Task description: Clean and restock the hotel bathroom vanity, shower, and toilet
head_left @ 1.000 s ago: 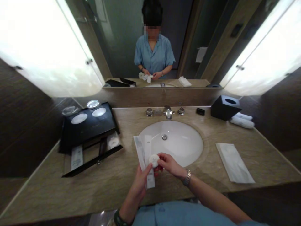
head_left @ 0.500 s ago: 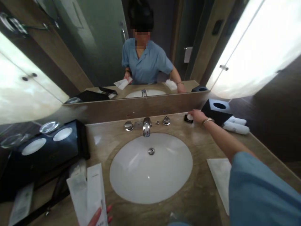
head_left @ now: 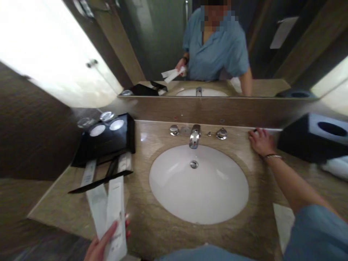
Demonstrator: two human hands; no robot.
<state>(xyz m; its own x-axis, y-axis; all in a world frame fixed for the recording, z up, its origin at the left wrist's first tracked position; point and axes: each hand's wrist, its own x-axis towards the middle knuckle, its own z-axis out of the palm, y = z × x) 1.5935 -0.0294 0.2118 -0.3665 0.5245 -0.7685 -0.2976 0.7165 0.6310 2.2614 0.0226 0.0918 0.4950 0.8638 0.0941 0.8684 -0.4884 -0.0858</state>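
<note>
My left hand [head_left: 102,244] is closed around two long, flat white packets [head_left: 115,210] in front of the basin's left side. The packets fan apart at their far ends, and the thumb presses on the nearer one. At the back right of the counter, my right hand [head_left: 262,142] reaches down with bent fingers over a small black dish [head_left: 255,131]. Only a dark bit of this dish shows at the fingertips; the hand hides the rest. Beside this hand stands a black tissue box [head_left: 301,139].
Between the hands lies an oval white basin [head_left: 198,195] with a chrome faucet [head_left: 194,137]. A black tray [head_left: 108,141] with upturned glasses fills the left back; a dark open holder [head_left: 100,182] lies before it. A white mat [head_left: 284,221] and rolled towel [head_left: 337,166] are at right.
The view has turned, shifting the counter's contents. My right hand now covers the small black dish, which showed beside its fingers with a round white piece on it. My left hand still holds the packets.
</note>
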